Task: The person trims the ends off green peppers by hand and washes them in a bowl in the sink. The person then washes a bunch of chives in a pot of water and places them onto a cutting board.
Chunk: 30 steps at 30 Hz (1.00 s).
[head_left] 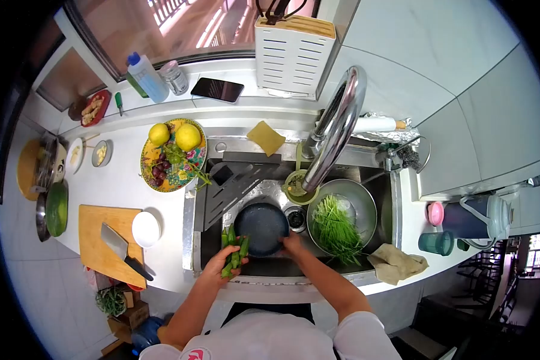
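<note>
My left hand is closed around a bunch of okra pods at the left side of the sink. Beside it in the sink sits a dark round bowl. My right hand is closed at the bowl's right rim, its fingertips partly hidden. To the right, a metal basin holds long thin green stalks. A small green strainer lies below the tap. The black drain shows between bowl and basin.
A dark slotted rack spans the sink's left part. On the left counter are a cleaver on a cutting board, a white bowl and a fruit plate. A cloth lies at the right edge.
</note>
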Tool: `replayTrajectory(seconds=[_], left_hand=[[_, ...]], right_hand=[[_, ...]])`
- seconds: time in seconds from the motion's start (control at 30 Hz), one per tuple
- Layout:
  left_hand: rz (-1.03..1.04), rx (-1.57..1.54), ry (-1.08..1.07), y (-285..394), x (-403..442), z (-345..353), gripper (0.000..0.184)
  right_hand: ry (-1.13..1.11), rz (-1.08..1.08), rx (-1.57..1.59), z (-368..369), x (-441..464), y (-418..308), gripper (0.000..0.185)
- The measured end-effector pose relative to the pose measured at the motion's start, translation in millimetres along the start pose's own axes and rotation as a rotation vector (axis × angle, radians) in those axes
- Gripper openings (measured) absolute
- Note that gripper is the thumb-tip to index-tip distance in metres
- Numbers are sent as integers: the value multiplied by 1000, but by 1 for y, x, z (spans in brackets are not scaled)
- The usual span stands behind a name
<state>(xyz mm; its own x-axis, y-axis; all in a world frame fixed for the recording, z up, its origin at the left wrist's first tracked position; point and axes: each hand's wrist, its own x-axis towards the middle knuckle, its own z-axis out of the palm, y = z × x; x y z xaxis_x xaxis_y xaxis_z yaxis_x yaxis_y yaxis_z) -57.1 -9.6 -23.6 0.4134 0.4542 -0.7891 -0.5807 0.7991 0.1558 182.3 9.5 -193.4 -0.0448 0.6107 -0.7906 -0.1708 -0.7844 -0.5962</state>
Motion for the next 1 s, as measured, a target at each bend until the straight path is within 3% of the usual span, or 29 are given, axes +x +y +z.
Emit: replayTrajectory(seconds=[0.4,0.63,1.0], left_hand=[[100,92,-62,12,-37,44,36],[52,66,-106,6,-29,48,36],[34,33,-3,4,-23,43,34]], right_hand=[[114,-1,133,-52,-150,-63,28],[321,-229,133,-116,-179,-86,24],[473,-309,224,-154,-168,-87,29]])
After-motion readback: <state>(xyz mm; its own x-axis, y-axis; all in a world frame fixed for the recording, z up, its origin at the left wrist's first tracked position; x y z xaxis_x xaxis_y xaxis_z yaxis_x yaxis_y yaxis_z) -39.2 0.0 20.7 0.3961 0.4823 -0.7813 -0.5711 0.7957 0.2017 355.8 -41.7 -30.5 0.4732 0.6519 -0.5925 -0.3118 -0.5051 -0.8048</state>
